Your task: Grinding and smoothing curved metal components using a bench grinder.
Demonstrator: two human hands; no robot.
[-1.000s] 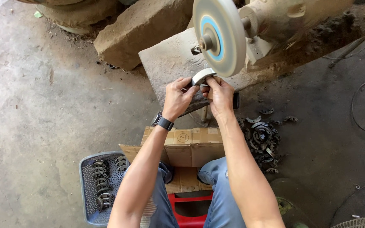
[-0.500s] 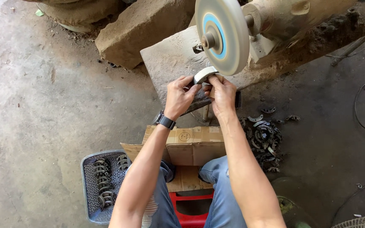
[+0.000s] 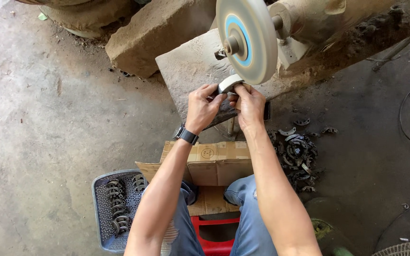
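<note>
Both hands are holding 1 curved metal part [image 3: 228,84] up at the lower rim of the buffing wheel [image 3: 247,40], part touching the wheel edge. Left hand [image 3: 201,106] is gripping its left end, fingers closed around it; right hand [image 3: 250,104] is pinching the right end, grip closed too. Black watch [image 3: 186,135] is sitting on the left wrist. Wheel is mounted on a motor [image 3: 309,19] above a stone block [image 3: 191,71]. Cardboard box [image 3: 209,163] is lying over the knees, red stool [image 3: 214,234] showing below. Grey basket [image 3: 101,208] at left is holding similar parts in rows; a loose pile of parts [image 3: 297,154] is lying on the floor at right.
</note>
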